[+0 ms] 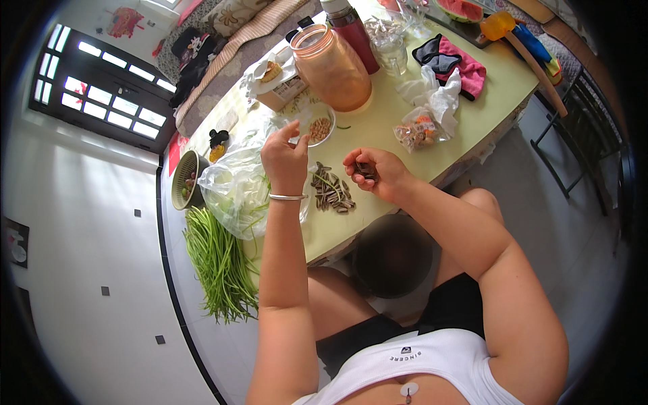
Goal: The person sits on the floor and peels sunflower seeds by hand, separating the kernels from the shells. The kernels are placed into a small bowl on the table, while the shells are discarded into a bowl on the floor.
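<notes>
My right hand [381, 174] is cupped, its curled fingers holding several dark striped sunflower seeds [365, 170]. A loose pile of the same striped seeds [331, 191] lies on the pale yellow table, between my two hands. My left hand [285, 156], with a silver bangle at the wrist, hovers at the near left side of a small clear bowl [332, 137]. Its thumb and forefinger stand a little apart, and nothing shows between them. Tan kernels [320, 127] lie in that bowl. The left hand's other fingers are partly hidden.
Beside my left forearm lie a clear plastic bag [233, 192], a bunch of green stalks [216, 263] and a basket [181, 185]. Beyond the bowl stand a large amber jar [337, 74] and a red flask [356, 40]. A snack packet [418, 128] sits right. A dark bin [393, 260] stands between my knees.
</notes>
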Tool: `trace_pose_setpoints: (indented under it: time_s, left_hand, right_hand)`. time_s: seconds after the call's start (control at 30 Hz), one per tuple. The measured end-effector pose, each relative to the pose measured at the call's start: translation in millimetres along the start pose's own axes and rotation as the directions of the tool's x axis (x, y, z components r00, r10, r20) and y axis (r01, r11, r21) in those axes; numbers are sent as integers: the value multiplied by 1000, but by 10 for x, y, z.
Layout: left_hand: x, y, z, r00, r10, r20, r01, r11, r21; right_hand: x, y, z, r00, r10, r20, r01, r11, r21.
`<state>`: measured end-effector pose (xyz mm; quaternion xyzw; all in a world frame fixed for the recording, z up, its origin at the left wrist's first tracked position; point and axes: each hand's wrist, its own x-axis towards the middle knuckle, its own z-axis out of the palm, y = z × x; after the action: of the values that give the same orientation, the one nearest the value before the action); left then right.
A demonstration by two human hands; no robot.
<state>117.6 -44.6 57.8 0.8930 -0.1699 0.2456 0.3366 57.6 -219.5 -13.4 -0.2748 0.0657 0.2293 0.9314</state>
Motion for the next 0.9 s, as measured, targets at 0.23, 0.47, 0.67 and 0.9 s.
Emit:
trace_pose_setpoints:
  time_s: [0.23, 0.47, 0.67, 0.9]
  left_hand:
    - [-586, 152, 56, 870, -176, 460, 57, 964, 261]
    - [-770, 159, 211, 947, -113, 301, 22, 956, 291]
    - [-731, 164, 203, 988, -33, 154, 22, 997, 67]
    - [-742, 304, 151, 991, 125, 40, -121, 989, -85]
  right_hand:
    - [-31, -60, -46, 995, -97, -15, 94, 990, -109]
    - [-58, -5, 19, 993, -111, -51, 95, 965, -244]
    - [20, 129, -16, 972, -225, -64, 173, 874, -453]
    - [24, 191, -43, 957, -288, -21, 240, 832, -500]
